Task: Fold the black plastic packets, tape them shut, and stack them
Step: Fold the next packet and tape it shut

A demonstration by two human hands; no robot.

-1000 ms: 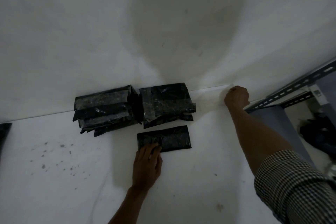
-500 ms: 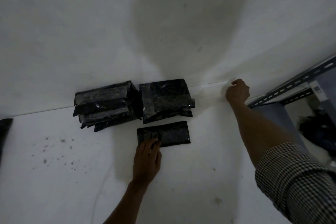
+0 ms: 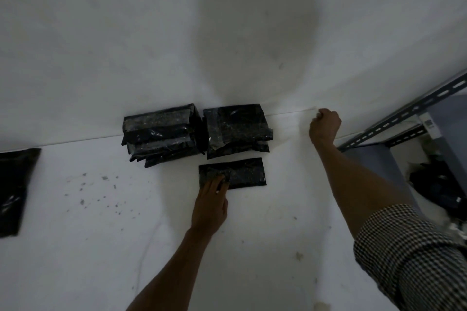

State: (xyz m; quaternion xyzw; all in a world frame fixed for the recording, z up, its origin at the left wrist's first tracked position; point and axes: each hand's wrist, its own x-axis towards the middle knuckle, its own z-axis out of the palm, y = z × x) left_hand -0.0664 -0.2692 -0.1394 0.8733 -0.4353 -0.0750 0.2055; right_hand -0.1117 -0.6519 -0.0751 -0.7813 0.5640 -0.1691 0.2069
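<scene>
A folded black plastic packet [image 3: 242, 175] lies flat on the white table [image 3: 101, 247]. My left hand [image 3: 211, 206] presses its near left corner with straight fingers. Behind it, against the wall, stand two stacks of taped black packets: a left stack [image 3: 161, 135] and a right stack [image 3: 237, 129]. My right hand [image 3: 324, 125] reaches to the table's far edge by the wall, its fingers curled and pinching a pale strip of tape [image 3: 307, 111] that runs along that edge.
Another black plastic bag [image 3: 14, 189] lies at the left edge of the table. A grey slotted metal rack [image 3: 404, 116] stands to the right, with dark items on its lower shelf. The white wall rises right behind the stacks.
The view has shifted a little. My right hand has crept slightly further along the far edge at the tape. The left hand stays on the packet.
</scene>
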